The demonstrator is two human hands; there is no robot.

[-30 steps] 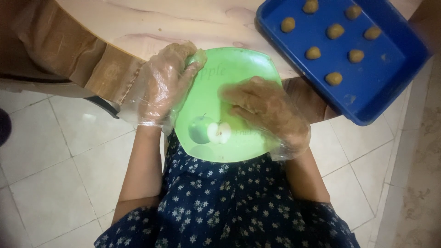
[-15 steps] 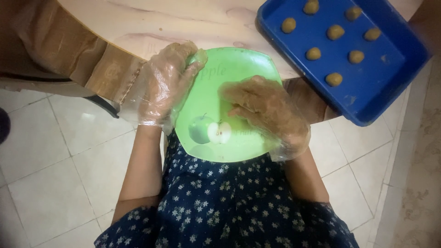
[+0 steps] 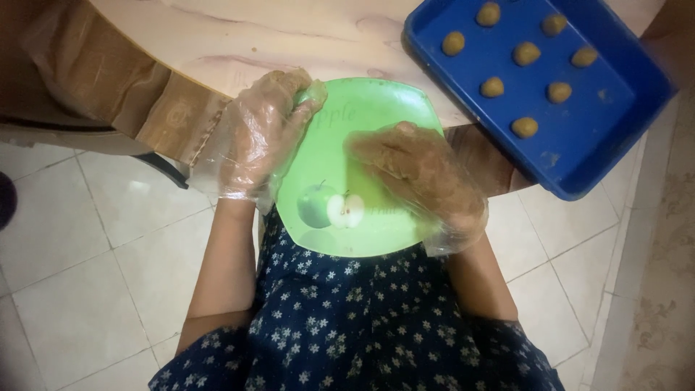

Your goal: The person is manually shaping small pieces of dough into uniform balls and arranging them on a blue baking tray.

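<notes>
A light green plate with an apple picture sits half over the table edge, above my lap. My left hand, in a clear plastic glove, grips the plate's left rim. My right hand, also gloved and smeared with brown dough, lies palm down on the plate's right half, fingers curled. Whether dough sits under that palm is hidden. A blue tray at the upper right carries several small brown dough balls.
The pale wooden table has a brown cloth edging on its left side. White floor tiles lie below, and my dark blue flowered dress fills the lower centre.
My right hand has shifted slightly on the plate. The left hand and plate stay where they were.
</notes>
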